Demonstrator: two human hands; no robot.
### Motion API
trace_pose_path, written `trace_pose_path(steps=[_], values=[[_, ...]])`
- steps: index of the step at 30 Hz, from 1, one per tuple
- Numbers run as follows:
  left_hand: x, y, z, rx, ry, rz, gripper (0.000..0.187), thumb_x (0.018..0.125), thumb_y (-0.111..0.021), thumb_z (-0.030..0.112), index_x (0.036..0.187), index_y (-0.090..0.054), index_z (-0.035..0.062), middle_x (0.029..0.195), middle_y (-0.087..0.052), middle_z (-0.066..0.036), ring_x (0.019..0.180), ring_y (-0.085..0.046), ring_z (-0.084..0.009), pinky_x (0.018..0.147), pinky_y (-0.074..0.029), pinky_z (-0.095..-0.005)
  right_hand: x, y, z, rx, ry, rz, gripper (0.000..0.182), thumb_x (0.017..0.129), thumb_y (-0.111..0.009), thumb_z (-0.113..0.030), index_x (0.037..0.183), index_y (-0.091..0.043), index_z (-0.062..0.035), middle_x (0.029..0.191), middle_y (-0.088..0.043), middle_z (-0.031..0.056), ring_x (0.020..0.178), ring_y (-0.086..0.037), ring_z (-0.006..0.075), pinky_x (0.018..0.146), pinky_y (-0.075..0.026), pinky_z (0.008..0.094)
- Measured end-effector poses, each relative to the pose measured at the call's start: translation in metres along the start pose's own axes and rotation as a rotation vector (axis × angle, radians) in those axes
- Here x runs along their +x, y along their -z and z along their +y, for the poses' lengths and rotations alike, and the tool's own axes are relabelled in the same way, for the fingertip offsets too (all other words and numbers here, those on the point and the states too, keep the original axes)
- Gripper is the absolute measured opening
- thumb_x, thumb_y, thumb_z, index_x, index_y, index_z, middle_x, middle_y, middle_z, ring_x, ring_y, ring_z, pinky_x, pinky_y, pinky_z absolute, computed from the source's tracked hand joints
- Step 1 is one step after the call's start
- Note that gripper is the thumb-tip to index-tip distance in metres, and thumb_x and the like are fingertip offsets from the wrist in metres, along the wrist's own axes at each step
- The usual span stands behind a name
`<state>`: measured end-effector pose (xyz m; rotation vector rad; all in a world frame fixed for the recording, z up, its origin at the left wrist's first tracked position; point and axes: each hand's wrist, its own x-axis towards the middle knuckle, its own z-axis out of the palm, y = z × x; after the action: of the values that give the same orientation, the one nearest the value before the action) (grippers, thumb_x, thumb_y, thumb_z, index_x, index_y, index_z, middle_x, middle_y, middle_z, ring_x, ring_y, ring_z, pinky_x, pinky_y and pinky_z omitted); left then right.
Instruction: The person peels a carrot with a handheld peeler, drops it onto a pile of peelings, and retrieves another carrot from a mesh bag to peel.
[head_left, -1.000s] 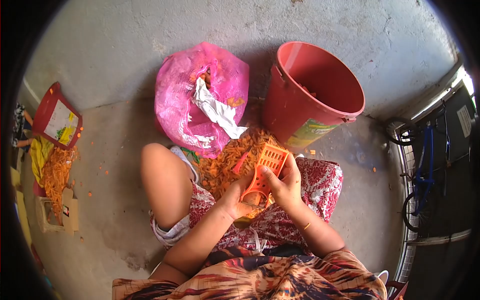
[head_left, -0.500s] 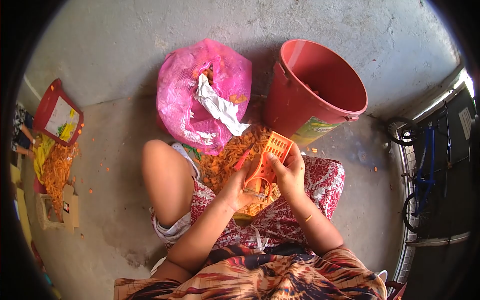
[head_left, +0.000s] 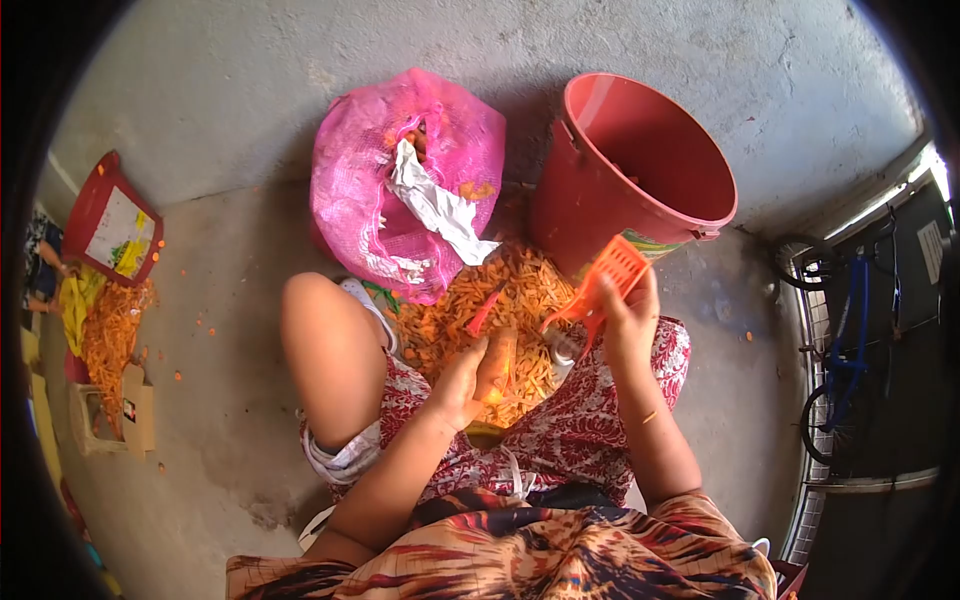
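Note:
My left hand (head_left: 461, 386) is closed round a thick orange carrot (head_left: 497, 366), held low over a heap of carrot peelings (head_left: 533, 290) between my legs. A red-handled tool (head_left: 484, 314) lies close to the left fingertips, its far end among the peelings. To the right, my right hand (head_left: 632, 322) grips an orange plastic peeler (head_left: 620, 264) by its slotted handle. The peeler's head points down and left, slightly blurred, apart from the carrot.
A pink mesh sack (head_left: 345, 170) with carrots and white cloth stands ahead, beside a tall red bucket (head_left: 575, 200). At far left, another person's hand (head_left: 62, 285) is near a tipped red bucket (head_left: 85, 205) and more peelings (head_left: 115, 325). A blue bicycle (head_left: 853, 345) stands right.
My hands have moved apart. The right one has carried the peeler up and right, away from the left. The carrot in my left hand now shows plainly.

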<state>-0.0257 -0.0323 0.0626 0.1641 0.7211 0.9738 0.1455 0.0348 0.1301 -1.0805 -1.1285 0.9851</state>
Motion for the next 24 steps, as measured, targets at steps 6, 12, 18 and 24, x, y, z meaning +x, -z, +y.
trace_pose_path(steps=[6, 12, 18, 24], values=[[0.006, -0.003, 0.0, -0.27, 0.154, -0.364, 0.036, 0.084, -0.039, 0.038, 0.104, -0.048, 0.0088, 0.086, -0.056, -0.008, 0.07, -0.054, -0.0193, 0.052, -0.041, -0.0318, -0.033, -0.03, -0.011, 0.07, -0.116, -0.261, 0.028, 0.079, -0.054, -0.004, 0.101, -0.037, 0.001, 0.086, -0.056, 0.0106, 0.077, -0.057, 0.0142, 0.066, -0.049, 0.025], [0.002, -0.015, 0.001, -0.271, 0.157, -0.196, 0.03, 0.086, -0.035, 0.027, 0.103, -0.048, 0.006, 0.086, -0.056, -0.009, 0.067, -0.055, -0.0184, 0.051, -0.042, -0.0306, -0.044, -0.037, 0.003, -0.047, 0.002, -0.276, 0.028, 0.077, -0.057, -0.004, 0.099, -0.04, 0.0023, 0.089, -0.055, 0.0102, 0.079, -0.054, 0.0117, 0.067, -0.047, 0.0238], [-0.005, -0.01, -0.001, -0.095, 0.185, -0.413, 0.038, 0.088, -0.031, 0.039, 0.098, -0.047, 0.0057, 0.078, -0.053, -0.008, 0.064, -0.051, -0.0147, 0.05, -0.041, -0.0268, 0.032, 0.005, 0.023, -0.293, 0.364, 0.285, 0.02, 0.08, -0.052, -0.007, 0.097, -0.043, -0.0013, 0.074, -0.053, 0.0037, 0.052, -0.049, 0.0064, 0.041, -0.04, 0.0175], [-0.004, -0.018, 0.005, -0.149, 0.152, -0.326, 0.039, 0.085, -0.037, 0.042, 0.1, -0.048, 0.0074, 0.08, -0.053, -0.007, 0.072, -0.049, -0.0163, 0.051, -0.04, -0.0262, -0.005, -0.017, -0.016, -0.066, 0.027, -0.089, 0.029, 0.078, -0.057, -0.009, 0.101, -0.042, -0.0013, 0.087, -0.056, 0.0082, 0.073, -0.055, 0.0119, 0.062, -0.047, 0.0231]])
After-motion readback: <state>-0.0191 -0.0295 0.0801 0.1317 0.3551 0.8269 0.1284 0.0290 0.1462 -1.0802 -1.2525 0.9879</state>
